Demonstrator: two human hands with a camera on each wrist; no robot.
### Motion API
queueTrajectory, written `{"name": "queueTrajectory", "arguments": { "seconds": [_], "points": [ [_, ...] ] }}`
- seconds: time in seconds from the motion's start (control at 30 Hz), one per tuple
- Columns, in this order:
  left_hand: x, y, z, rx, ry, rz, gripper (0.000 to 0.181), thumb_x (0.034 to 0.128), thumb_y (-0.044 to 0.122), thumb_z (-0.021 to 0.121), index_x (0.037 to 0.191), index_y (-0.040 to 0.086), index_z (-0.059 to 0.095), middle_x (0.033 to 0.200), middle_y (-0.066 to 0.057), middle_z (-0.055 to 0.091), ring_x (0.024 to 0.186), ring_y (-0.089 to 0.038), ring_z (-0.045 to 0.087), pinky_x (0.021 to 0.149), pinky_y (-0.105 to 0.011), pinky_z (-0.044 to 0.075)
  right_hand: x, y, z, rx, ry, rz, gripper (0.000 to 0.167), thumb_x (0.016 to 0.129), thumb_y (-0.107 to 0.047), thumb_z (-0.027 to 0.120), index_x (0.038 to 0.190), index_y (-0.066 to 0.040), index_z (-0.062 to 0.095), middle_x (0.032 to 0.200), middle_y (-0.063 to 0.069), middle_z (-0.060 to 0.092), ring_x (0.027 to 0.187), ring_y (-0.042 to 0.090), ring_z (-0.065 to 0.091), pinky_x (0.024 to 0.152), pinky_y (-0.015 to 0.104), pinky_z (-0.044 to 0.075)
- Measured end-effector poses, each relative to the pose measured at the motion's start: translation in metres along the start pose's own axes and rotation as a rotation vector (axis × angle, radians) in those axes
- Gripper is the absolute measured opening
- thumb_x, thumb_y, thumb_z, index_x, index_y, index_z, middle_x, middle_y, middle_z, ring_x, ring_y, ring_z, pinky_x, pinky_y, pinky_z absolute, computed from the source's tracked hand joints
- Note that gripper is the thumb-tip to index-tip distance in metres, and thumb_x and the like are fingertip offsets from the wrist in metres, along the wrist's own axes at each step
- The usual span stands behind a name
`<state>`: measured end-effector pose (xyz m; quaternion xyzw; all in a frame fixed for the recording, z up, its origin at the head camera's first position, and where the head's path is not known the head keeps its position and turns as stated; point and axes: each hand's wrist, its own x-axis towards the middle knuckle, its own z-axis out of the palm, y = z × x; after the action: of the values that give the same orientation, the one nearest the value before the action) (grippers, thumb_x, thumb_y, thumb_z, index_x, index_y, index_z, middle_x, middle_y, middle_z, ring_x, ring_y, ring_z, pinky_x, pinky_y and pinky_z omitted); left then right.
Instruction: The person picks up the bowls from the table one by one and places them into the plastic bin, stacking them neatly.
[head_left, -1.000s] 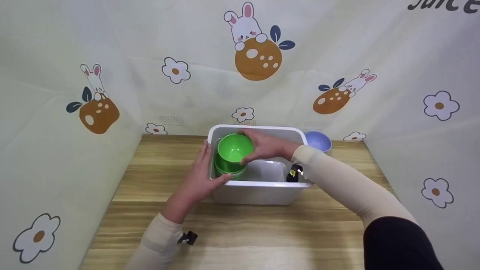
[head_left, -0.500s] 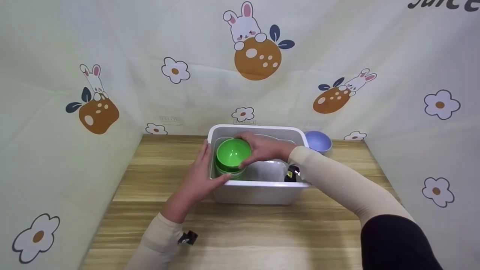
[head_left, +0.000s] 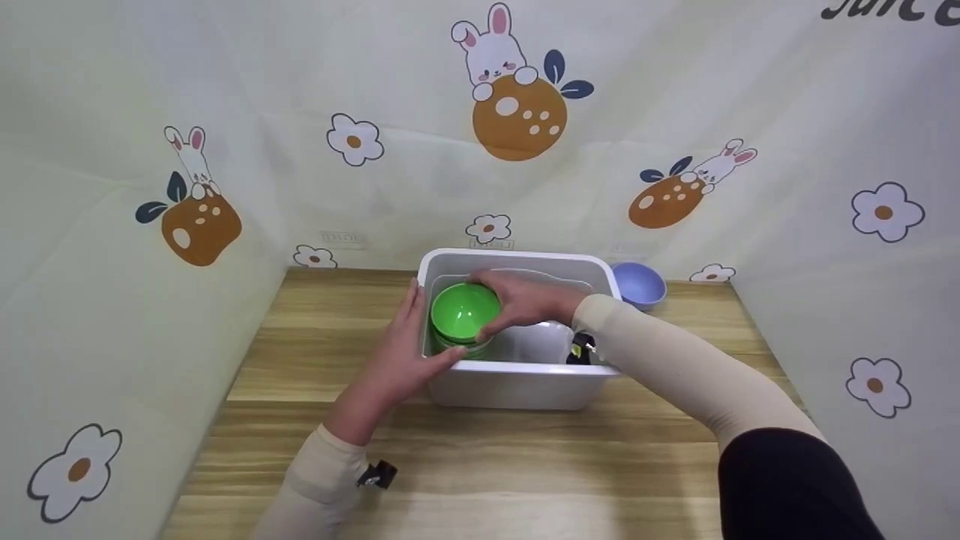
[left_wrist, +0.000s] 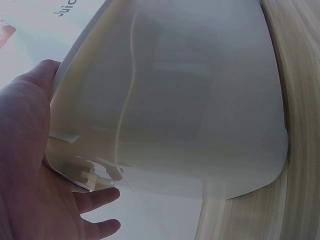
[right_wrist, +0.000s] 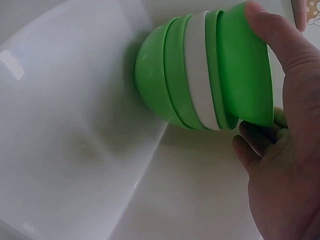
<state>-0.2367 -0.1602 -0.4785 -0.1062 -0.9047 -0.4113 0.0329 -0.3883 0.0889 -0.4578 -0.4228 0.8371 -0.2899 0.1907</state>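
Observation:
My right hand reaches into a white plastic bin and grips the rim of a green bowl, thumb on one side and fingers on the other. In the right wrist view this upper bowl sits in the top of a stack of green bowls with one white bowl among them. The stack is at the bin's left end. My left hand rests against the bin's near left corner, its thumb over the near rim and its fingers straight along the left side.
A blue-purple bowl stands on the wooden table behind the bin's right end. Printed cloth walls enclose the table at the back and both sides.
My right hand has lowered the green bowl toward the near side, down into the stack. The left hand and the bin have stayed in place.

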Motion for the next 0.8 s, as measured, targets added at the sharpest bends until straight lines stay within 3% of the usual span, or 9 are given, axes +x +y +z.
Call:
{"name": "queueTrajectory", "arguments": {
  "seconds": [0.13,0.33,0.8],
  "points": [
    [-0.0007,0.0009,0.0,-0.015,0.004,0.011,0.125,0.0913,0.063,0.083,0.179,0.013,0.009,0.186,-0.003,-0.004,0.164,-0.05,0.023,0.124,-0.07,0.033,0.0016,0.0013,0.0022,-0.002,-0.014,0.014,0.104,0.083,-0.04,0.099,0.164,-0.003,0.044,0.151,0.007,0.059,0.135,0.021,0.057,0.12,0.039,0.045],
    [-0.0014,0.0002,0.0003,-0.018,0.0,0.012,0.131,0.088,0.075,0.08,0.179,0.013,0.008,0.186,-0.003,-0.006,0.166,-0.047,0.018,0.125,-0.069,0.031,0.0043,0.006,0.0049,0.003,-0.037,0.001,0.102,0.086,-0.035,0.098,0.165,-0.003,0.042,0.154,0.008,0.057,0.139,0.02,0.055,0.122,0.036,0.042],
    [-0.0006,0.0005,0.0002,-0.016,0.01,-0.005,0.13,0.0879,0.071,0.083,0.179,0.015,0.009,0.186,0.0,-0.006,0.166,-0.046,0.018,0.124,-0.069,0.032,0.0058,0.0079,0.0068,-0.038,-0.047,0.007,0.107,0.084,-0.037,0.1,0.167,-0.002,0.04,0.157,0.011,0.056,0.143,0.024,0.053,0.126,0.038,0.038]
  ]
}}
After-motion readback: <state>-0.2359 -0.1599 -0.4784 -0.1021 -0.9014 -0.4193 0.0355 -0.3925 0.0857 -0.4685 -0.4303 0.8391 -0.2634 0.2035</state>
